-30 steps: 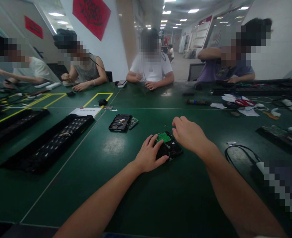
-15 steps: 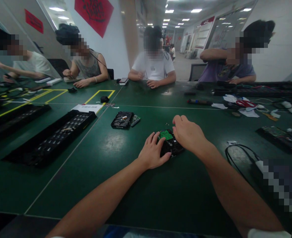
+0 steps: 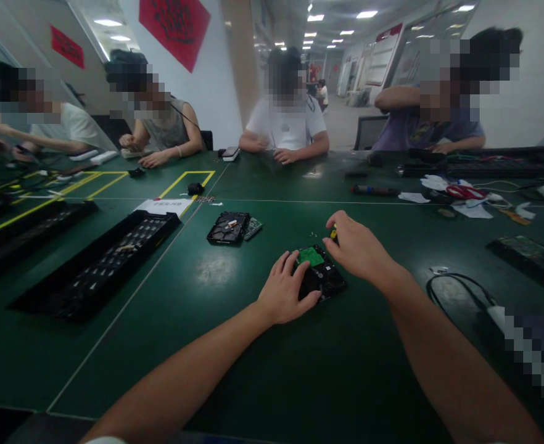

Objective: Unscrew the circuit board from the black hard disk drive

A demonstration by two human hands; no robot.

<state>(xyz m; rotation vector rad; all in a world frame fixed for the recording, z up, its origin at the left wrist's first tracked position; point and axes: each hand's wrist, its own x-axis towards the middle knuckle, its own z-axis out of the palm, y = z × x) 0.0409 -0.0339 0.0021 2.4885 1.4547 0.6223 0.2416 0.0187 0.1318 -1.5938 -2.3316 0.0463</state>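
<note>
Holds the drive (image 3: 331, 280) flat on the green table (image 3: 216, 357), straight ahead, with the left hand (image 3: 281, 291) across its left part: fingers spread over the side by the green board (image 3: 316, 256), thumb near the close edge. Grips lightly, by the look of it, probably to stop any sliding or turning on so smooth a top. Leaves the right half of the drive uncovered, likely for access from that side.

Pinches a small yellow tool (image 3: 333, 233) in the right hand (image 3: 359, 245), between curled thumb and forefinger, near the drive's far right corner (perhaps a driver, mostly hidden by the fingers). Cannot tell of any contact between tool and drive.

Just past the drive's far edge, a few tiny bright bits (image 3: 313, 234), close together, maybe for easy reach and plain sight.

Farther off to the left, a second drive (image 3: 226, 228) with a loose board (image 3: 253, 228) at its right side (leaning or flat, cannot tell), seemingly kept as a pair, clear of both arms. Farther left, a long black tray (image 3: 126, 264), with paper (image 3: 170, 205) at its far end. At right, a looped cable (image 3: 428, 285). Across the table, co-workers (image 3: 287, 126), well apart.
</note>
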